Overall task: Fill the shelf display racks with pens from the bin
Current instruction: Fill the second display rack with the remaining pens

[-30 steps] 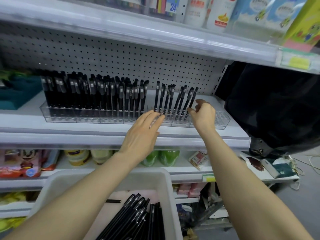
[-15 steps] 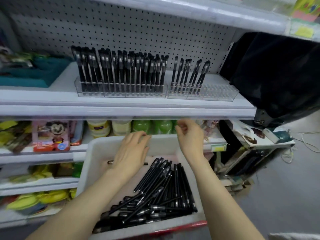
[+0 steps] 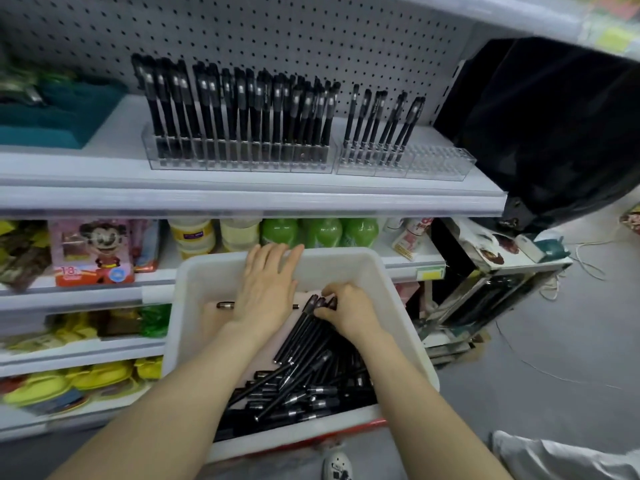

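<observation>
A white bin (image 3: 194, 282) stands below the shelf, holding a heap of black pens (image 3: 304, 375). My right hand (image 3: 349, 311) is curled round the upper ends of a few of those pens inside the bin. My left hand (image 3: 266, 289) lies flat with straight fingers over the bin's far part, above a lone pen (image 3: 225, 305). On the shelf above, the left clear rack (image 3: 239, 161) is packed with upright black pens. The right clear rack (image 3: 436, 164) holds several pens at its left end, and its right slots stand bare.
A big black bag (image 3: 554, 126) hangs right of the racks. A teal box (image 3: 59, 116) sits at the shelf's left. Lower shelves carry green bottles (image 3: 318, 232), a cartoon pack (image 3: 93, 251) and yellow goods. Grey floor with cables lies to the right.
Both hands came down from the racks into the bin. The right hand, open half a second ago, now grips pens. The view tilted down toward the bin.
</observation>
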### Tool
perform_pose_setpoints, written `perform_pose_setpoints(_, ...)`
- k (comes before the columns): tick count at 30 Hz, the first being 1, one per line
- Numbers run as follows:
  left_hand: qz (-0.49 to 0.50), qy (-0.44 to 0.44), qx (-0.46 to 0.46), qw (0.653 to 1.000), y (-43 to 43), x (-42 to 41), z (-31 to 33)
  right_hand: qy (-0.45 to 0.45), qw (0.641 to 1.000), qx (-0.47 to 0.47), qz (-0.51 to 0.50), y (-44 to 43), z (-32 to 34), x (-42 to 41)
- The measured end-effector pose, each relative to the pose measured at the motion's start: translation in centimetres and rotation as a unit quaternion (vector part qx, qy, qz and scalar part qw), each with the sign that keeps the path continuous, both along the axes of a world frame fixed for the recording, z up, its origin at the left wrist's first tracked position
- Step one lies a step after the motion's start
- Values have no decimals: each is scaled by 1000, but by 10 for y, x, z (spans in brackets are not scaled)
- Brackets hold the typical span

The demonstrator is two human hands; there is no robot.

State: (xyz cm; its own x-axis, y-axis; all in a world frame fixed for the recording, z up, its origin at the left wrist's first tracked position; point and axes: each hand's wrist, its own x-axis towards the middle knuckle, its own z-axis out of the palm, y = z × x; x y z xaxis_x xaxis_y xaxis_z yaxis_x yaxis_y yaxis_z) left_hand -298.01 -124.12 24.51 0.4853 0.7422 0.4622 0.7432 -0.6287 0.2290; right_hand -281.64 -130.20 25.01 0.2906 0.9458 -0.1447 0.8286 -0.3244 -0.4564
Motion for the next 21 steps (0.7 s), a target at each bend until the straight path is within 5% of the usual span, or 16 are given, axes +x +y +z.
perform_pose_setpoints(5,-8,-38,-20,999,-3,0,4,133,983,108,-61,1,14,4)
perform_pose_setpoints(11,-79,-68,-53,993,-18,11,29,299,912,264,-101,5,59,12)
perform_pose_setpoints(15,-72,-63,-82,992,-11,23,40,395,865,294,-98,15,90,20)
perform_pose_setpoints(21,-61,-96,-75,991,9,52,71,435,851,288,-62,22,104,32)
